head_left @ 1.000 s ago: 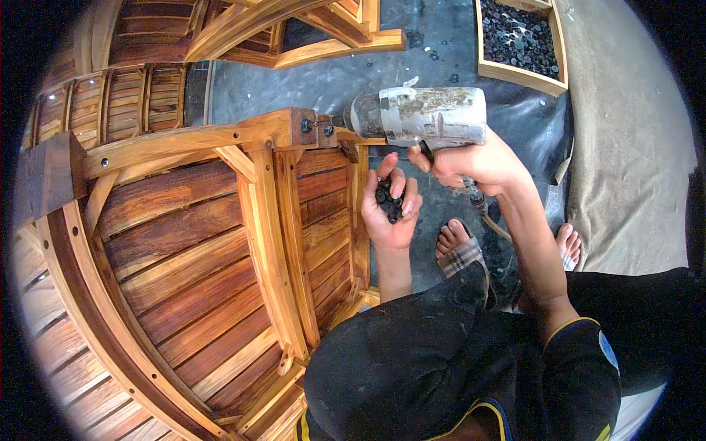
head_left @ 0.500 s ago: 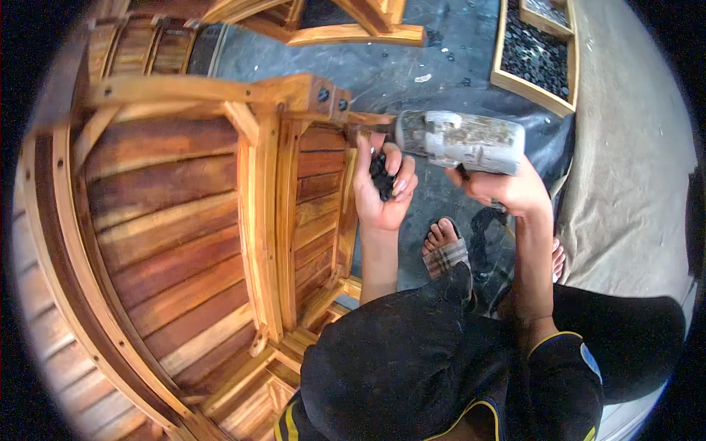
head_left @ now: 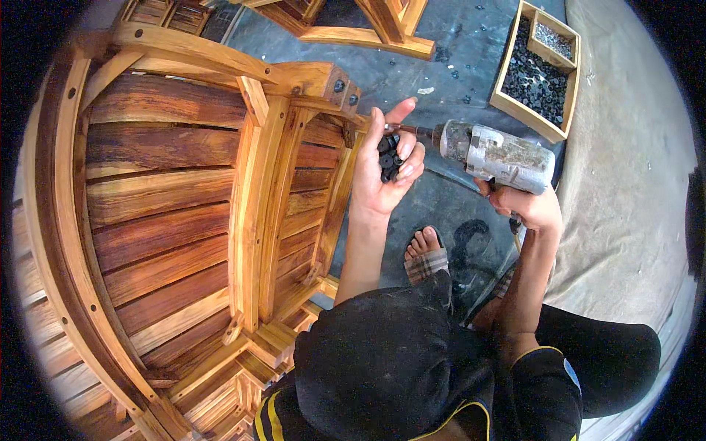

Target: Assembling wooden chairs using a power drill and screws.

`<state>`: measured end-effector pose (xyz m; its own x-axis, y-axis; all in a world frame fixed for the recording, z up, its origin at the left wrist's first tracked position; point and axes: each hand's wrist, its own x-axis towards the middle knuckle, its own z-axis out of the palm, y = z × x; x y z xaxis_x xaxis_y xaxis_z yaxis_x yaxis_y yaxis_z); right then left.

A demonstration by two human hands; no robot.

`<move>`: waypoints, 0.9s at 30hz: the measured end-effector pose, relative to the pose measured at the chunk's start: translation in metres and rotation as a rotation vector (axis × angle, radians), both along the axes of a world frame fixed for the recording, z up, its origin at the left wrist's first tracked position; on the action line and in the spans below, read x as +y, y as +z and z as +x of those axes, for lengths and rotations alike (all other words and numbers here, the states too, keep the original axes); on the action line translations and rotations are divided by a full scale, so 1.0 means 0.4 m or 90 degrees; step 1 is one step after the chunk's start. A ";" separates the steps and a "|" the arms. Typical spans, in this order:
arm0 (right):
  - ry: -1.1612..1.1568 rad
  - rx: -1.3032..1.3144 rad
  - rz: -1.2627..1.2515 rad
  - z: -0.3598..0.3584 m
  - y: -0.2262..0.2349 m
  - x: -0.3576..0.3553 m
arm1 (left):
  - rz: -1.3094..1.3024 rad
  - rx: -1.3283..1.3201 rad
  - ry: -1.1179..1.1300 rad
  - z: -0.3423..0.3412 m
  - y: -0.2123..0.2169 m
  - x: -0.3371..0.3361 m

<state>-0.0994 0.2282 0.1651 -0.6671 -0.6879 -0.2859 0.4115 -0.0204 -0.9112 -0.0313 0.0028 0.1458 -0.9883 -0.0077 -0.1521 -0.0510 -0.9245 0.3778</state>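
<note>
My left hand [head_left: 371,187] is curled around a small pile of round black plastic caps [head_left: 388,159]; its thumb and forefinger stick up. It sits beside the corner of a slatted wooden piece of furniture [head_left: 254,213] that lies at the left. In my right hand [head_left: 528,209] is a worn grey power driver [head_left: 507,156], held by its grip. Its long bit [head_left: 421,131] points left, the tip near my left fingertips. I cannot make out whether the tip touches anything. Two dark bolt heads [head_left: 339,86] show in the corner post.
A wooden box [head_left: 507,105] of black caps, with a small compartment of shiny metal bits, stands at the far right. Another wooden frame [head_left: 368,42] lies at the top. Beige cloth [head_left: 625,162] covers the right side. My sandalled foot [head_left: 424,253] rests on the dark floor sheet.
The driver has moved right, away from the wooden corner, and its bit now shows. My left thumb and forefinger have spread apart. The view has shifted slightly.
</note>
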 end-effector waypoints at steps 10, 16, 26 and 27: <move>0.005 0.000 -0.023 -0.002 -0.013 0.017 | 0.027 -0.022 -0.091 0.000 0.000 -0.006; 0.007 0.022 -0.002 0.003 -0.015 0.013 | -0.047 -0.027 -0.072 0.002 0.011 -0.016; -0.052 -0.129 -0.136 0.009 -0.034 -0.007 | -0.218 -0.038 -0.017 -0.024 0.045 0.004; -0.058 -0.117 -0.125 0.009 -0.044 -0.012 | -0.214 -0.029 -0.011 -0.028 0.046 0.004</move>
<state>-0.0958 0.2233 0.1476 -0.6784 -0.6815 -0.2746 0.5574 -0.2339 -0.7966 -0.0424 0.0043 0.1642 -0.9811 -0.0479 -0.1876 -0.0895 -0.7470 0.6588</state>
